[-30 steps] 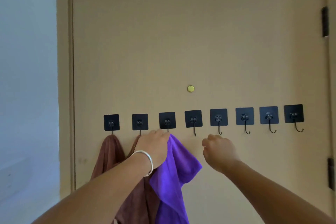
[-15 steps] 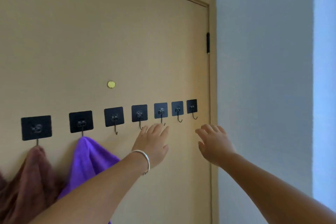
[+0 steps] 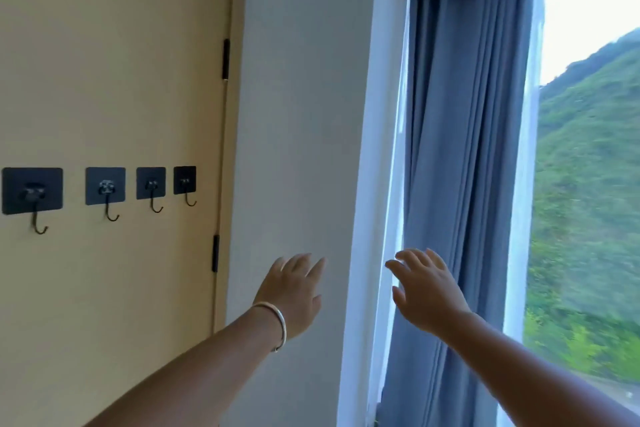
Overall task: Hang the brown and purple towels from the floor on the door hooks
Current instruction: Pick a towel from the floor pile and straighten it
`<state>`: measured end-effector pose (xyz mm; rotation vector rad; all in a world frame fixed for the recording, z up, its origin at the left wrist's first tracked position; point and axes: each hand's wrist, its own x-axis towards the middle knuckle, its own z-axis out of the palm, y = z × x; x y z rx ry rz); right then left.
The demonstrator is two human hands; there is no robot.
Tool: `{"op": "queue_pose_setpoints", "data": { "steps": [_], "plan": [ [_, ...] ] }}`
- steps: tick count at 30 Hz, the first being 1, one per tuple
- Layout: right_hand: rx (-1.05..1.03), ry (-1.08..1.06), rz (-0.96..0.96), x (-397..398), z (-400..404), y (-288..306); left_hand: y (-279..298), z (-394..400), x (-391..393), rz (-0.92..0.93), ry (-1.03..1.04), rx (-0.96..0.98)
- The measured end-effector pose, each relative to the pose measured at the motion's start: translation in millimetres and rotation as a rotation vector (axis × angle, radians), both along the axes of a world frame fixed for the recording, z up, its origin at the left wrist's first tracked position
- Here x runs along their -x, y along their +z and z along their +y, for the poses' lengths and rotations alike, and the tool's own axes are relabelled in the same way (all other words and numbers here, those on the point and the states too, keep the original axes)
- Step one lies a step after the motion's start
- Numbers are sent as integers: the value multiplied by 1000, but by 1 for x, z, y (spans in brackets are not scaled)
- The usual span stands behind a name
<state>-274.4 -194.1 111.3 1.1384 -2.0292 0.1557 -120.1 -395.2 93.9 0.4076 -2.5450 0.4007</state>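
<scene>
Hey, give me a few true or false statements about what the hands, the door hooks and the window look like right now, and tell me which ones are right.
1. Both the left hand and the right hand hold nothing, fingers spread. True.
2. A purple towel hangs on one of the door hooks in view. False: all four visible hooks are bare.
3. A bracelet is on the left wrist. True.
4. The blue curtain covers the whole window. False: a green hillside shows beside it.
</scene>
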Motion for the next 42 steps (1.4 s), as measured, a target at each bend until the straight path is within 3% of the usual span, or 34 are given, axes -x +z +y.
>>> {"op": "queue_pose_setpoints", "data": {
  "steps": [8,21,30,42],
  "plan": [
    [12,-283,17,13,143,0,-2,94,78,1,-278,-18],
    [30,-682,-129,9,378,-9,8,309,151,-28,-619,21],
    [91,-864,-189,-26,556,-34,-1,485,166,-61,-825,57],
    [123,-1163,-274,-129,769,-54,-29,723,151,-66,-1141,56]
  ]
}}
